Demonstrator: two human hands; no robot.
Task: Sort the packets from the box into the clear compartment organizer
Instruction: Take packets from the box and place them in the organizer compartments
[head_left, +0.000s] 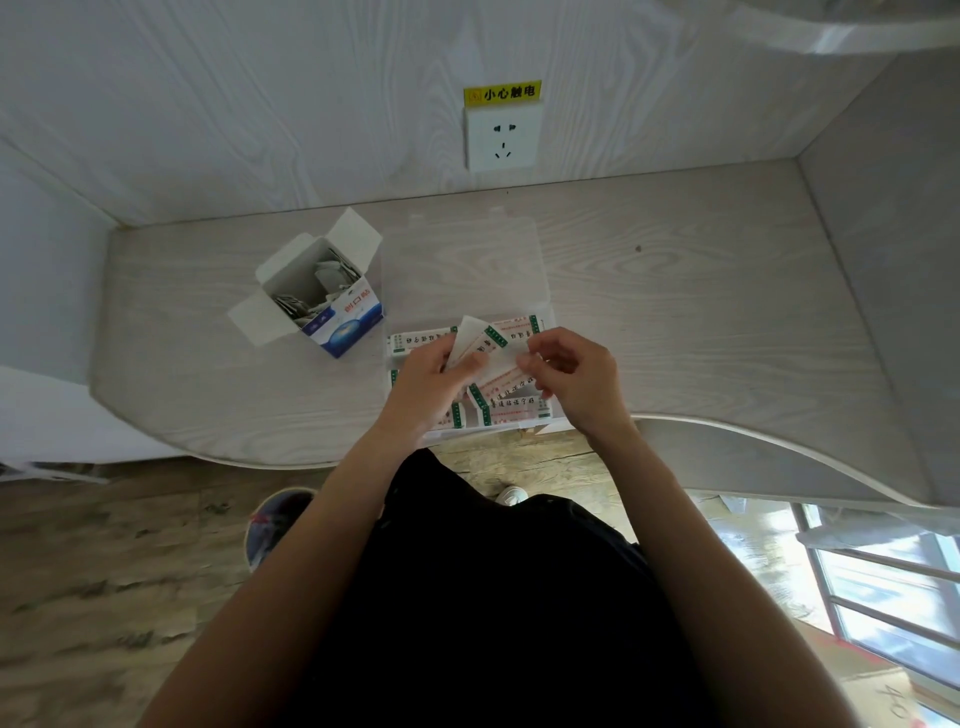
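Both of your bare forearms reach forward over the pale wood-grain desk (675, 291), which fills the alcove below a wall socket (502, 136) with a yellow label. Your clear compartment organizer (546, 318) sits at the near edge of that desk, its transparent lid (462, 260) laid open flat behind it toward the wall. Just left of the lid stands the box (340, 317), blue and white, flaps spread open, with loose packets (332, 280) visible inside. More packets with green ends lie lengthwise in the organizer's compartments (415, 340). Your left hand (426, 384) is closed around a small fan of packets (483, 343), held just above the organizer. Your right hand (576, 379) pinches the right end of that same bunch between thumb and fingertips, the other fingers curled. How many packets you are holding cannot be told.
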